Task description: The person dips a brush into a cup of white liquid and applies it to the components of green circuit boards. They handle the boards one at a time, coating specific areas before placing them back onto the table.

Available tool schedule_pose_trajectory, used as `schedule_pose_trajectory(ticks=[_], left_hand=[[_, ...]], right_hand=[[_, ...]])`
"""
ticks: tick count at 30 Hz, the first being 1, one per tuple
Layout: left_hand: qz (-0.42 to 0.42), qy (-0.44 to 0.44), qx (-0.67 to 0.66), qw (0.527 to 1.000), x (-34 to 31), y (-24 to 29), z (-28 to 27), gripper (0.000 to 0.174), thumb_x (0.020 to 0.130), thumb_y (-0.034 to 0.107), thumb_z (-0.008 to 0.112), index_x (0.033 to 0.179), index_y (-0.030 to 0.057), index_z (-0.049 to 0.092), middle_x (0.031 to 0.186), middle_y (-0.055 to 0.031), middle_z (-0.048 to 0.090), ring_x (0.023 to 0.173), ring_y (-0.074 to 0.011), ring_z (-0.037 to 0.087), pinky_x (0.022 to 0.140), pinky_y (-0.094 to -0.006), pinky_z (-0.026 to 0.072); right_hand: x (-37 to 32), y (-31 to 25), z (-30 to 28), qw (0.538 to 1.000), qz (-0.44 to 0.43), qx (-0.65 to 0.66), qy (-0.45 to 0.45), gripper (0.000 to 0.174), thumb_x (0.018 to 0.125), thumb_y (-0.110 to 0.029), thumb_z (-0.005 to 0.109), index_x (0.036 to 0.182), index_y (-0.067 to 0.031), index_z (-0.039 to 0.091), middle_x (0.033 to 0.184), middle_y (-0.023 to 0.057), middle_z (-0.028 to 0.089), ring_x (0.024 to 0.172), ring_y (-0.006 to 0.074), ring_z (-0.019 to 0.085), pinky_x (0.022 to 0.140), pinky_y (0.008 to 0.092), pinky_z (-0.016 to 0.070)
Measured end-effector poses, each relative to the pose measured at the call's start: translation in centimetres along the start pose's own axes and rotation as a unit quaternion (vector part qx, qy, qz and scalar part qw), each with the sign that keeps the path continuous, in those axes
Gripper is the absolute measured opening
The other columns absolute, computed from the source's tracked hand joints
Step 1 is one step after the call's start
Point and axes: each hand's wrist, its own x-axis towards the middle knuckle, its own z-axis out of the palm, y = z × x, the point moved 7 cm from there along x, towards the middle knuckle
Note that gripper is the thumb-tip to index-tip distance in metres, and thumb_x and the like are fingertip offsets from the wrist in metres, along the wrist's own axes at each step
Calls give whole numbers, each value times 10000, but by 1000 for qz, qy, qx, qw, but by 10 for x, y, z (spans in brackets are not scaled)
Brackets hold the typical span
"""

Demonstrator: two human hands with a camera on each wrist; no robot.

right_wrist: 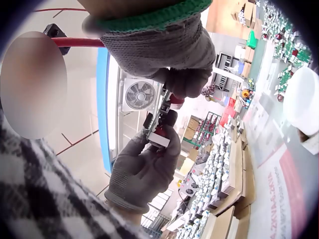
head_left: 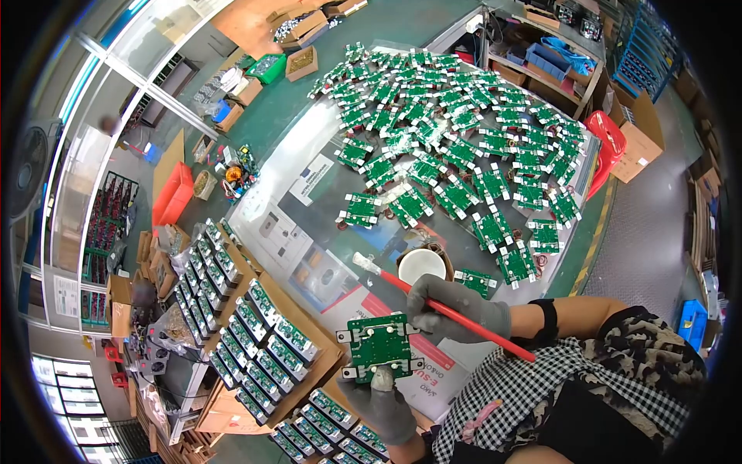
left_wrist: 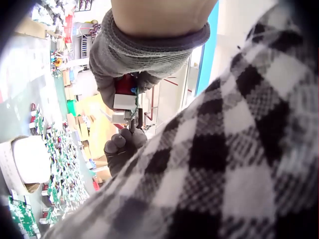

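My left hand (head_left: 380, 408), in a grey glove, grips a green circuit board (head_left: 379, 346) by its lower edge, thumb on its face. The board has metal tabs at its corners and small pale parts. My gloved right hand (head_left: 457, 309) holds a red-handled brush (head_left: 479, 331), whose pale tip points to the upper left, past the board. The fingers of that hand reach the board's right edge. In the right wrist view, the board (right_wrist: 160, 117) stands edge-on between the right hand (right_wrist: 162, 55) above and the left hand (right_wrist: 144, 172) below.
A white round container (head_left: 425, 267) stands on the table just beyond the right hand. Many green boards (head_left: 456, 155) cover the table's far part. Left of me, cardboard (head_left: 305, 379) carries rows of boards (head_left: 263, 348). A red stool (head_left: 605, 147) is at the right.
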Motion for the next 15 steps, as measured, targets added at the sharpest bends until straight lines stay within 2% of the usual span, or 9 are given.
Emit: schedule_pose_trajectory(ticks=[1,3,4,6,7,9,11,13,15], left_hand=[[-1,1,1,1000,2,-1,-3,362,795,138,653,1042,23,415,1000,-92,550,865,-160,570,746,-295,496],[20,29,19,999,7,0,-16,414,768,184,690,1053,18,440,993,-92,565,854,-165,584,721,-292,503],[15,28,20,999,11,1,-23,414,768,184,690,1053,18,440,993,-92,565,854,-165,584,721,-292,503],[0,2,32,999,21,2,-37,473,788,218,655,1175,24,465,1013,-80,586,859,-164,593,687,-272,505],[-7,0,19,1000,26,-2,-47,476,808,261,647,1184,21,482,1027,-87,598,880,-175,597,683,-273,504],[-51,-36,-29,998,33,-16,-62,449,841,252,624,1200,23,484,1062,-88,601,910,-188,601,688,-271,502],[-75,-31,-46,996,38,-36,-82,439,848,241,617,1206,24,483,1070,-89,601,925,-194,600,702,-275,502],[-163,-5,-114,980,41,-58,-91,420,850,198,608,1207,22,476,1092,-100,592,949,-205,593,744,-294,495],[-173,-20,-107,979,45,-65,-82,409,846,164,602,1206,19,473,1101,-107,587,947,-205,591,748,-302,491]], right_hand=[[2,-3,-3,1000,2,2,0,85,917,-73,493,966,-55,426,757,-24,444,685,60,423,643,239,408],[7,-21,-14,982,-5,-190,10,79,871,-78,523,943,-60,497,788,-24,481,695,58,473,619,220,410],[9,-32,-23,982,-1,-189,13,79,871,-78,523,943,-60,497,788,-24,481,695,58,473,619,220,410],[7,-32,-55,989,135,-47,44,99,874,-140,533,912,-50,549,821,-3,522,720,87,518,627,255,439],[6,-33,-69,988,137,-47,49,99,874,-140,533,912,-50,549,821,-3,522,720,87,518,627,255,439],[-1,-14,-92,967,234,-96,39,123,860,-151,531,889,-37,568,833,15,538,736,94,530,654,268,460],[-1,2,-101,959,237,-146,47,131,852,-150,532,892,-33,575,846,25,549,750,95,540,662,274,468],[1,19,-110,943,228,-241,31,147,835,-154,535,894,-32,594,881,47,574,790,109,566,684,287,483],[4,36,-115,935,257,-239,40,146,832,-159,543,893,-38,598,890,51,579,804,125,573,703,299,484]])
